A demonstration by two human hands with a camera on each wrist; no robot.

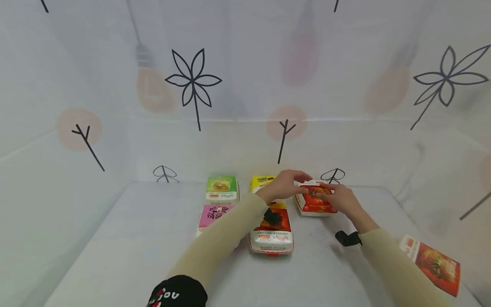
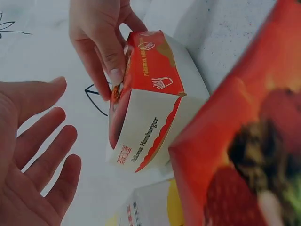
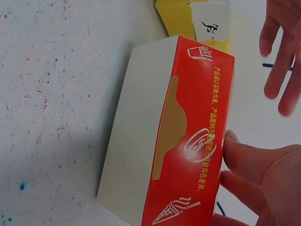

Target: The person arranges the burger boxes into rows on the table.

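Note:
A red and white hamburger box (image 1: 313,205), folded into shape, rests at the back of the table between the two hands. With its fingers on the box's red top, the right hand (image 1: 341,199) touches it from the right; the right wrist view shows its thumb (image 3: 249,157) at the top edge of the red printed side. My left hand (image 1: 284,186) hovers at the box's left. In the left wrist view its fingers (image 2: 49,141) are spread, apart from the box, and hold nothing.
Left of the hands stand a green box (image 1: 221,187), a pink box (image 1: 212,213), a yellow box (image 1: 261,181) and a red box with a white front (image 1: 271,241). A flat red printed carton (image 1: 439,264) lies at the right table edge. A patterned curtain (image 1: 238,94) rises behind.

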